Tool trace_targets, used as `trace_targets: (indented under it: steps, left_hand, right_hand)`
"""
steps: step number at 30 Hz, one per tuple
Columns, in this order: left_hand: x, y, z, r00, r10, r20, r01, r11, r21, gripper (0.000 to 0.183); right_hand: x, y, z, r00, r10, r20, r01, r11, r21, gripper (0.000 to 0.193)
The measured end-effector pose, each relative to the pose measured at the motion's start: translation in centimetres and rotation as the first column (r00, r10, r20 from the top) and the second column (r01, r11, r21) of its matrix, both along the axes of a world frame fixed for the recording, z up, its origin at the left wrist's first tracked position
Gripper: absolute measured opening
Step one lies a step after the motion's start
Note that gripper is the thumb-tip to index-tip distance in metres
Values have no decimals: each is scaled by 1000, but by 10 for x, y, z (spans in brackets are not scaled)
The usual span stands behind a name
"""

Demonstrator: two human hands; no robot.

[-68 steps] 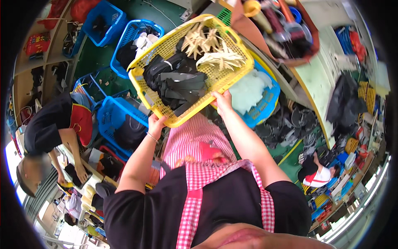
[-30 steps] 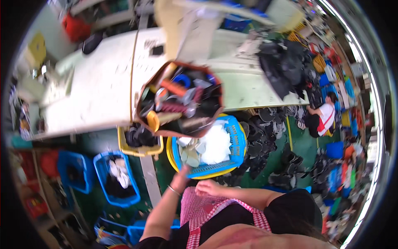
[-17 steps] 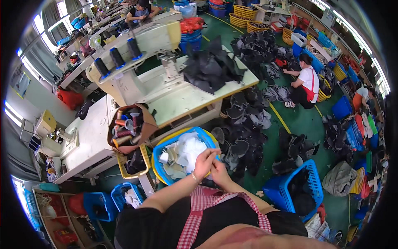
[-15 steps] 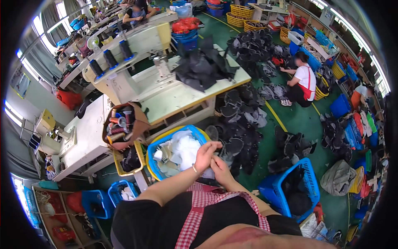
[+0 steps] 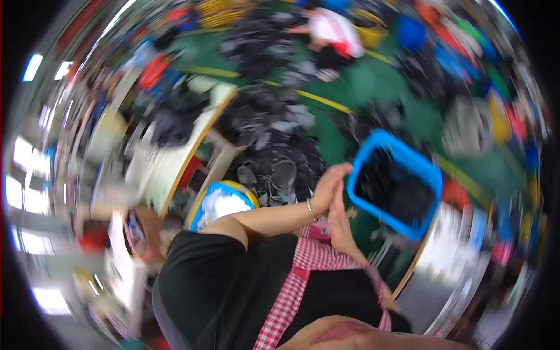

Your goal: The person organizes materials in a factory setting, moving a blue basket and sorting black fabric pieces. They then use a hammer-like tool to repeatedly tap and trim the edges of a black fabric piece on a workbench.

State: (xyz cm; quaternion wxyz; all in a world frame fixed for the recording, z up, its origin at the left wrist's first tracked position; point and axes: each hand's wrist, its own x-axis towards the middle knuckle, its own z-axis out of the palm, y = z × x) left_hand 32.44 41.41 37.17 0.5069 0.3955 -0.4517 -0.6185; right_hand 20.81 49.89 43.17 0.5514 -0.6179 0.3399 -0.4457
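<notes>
My left hand (image 5: 328, 191), with a bangle at its wrist, and my right hand (image 5: 339, 224) meet palm to palm in front of my red-and-white checked apron (image 5: 284, 300). Their fingers lie straight and flat against each other; I see nothing held. Just right of the fingertips stands a blue basket (image 5: 392, 219) with dark pieces (image 5: 399, 189) inside. To the left of my forearm is a blue-and-yellow basket (image 5: 245, 191) holding white pieces (image 5: 224, 205).
Heaps of dark shoe-like pieces (image 5: 277, 169) cover the green floor (image 5: 335, 137) ahead. A sewing table (image 5: 169, 163) stands at the left, a white-topped table (image 5: 449, 262) at the right. A person (image 5: 335, 38) in white and red crouches far ahead. Much of the view is motion-blurred.
My view has swung to the right, so the sewing table slid left and the blue basket came closer. My hands, formerly loosely touching near the white pieces, now press flat together.
</notes>
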Motion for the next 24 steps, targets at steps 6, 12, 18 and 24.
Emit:
trace_targets:
  steps: [6,12,18,24]
  left_hand:
    - [-106,37,21,668,-681,-301,737,662,136,75]
    - [-49,-57,-180,-524,-794,308,759,-271,593,58]
    - [-30,-104,-233,-766,-479,429,643,-552,531,36]
    - [-107,-93,-241,-715,-428,553,687,-575,444,34]
  right_hand:
    - [-82,3,-83,656,-748,101,742,664,98,82]
    - [-113,209,-176,576,-41,-816,703,534,469,59]
    - [35,299,-236,474,-454,-754,848,6,529,28]
    - [61,318,-174,345,-867,-360,671,-40,741,9]
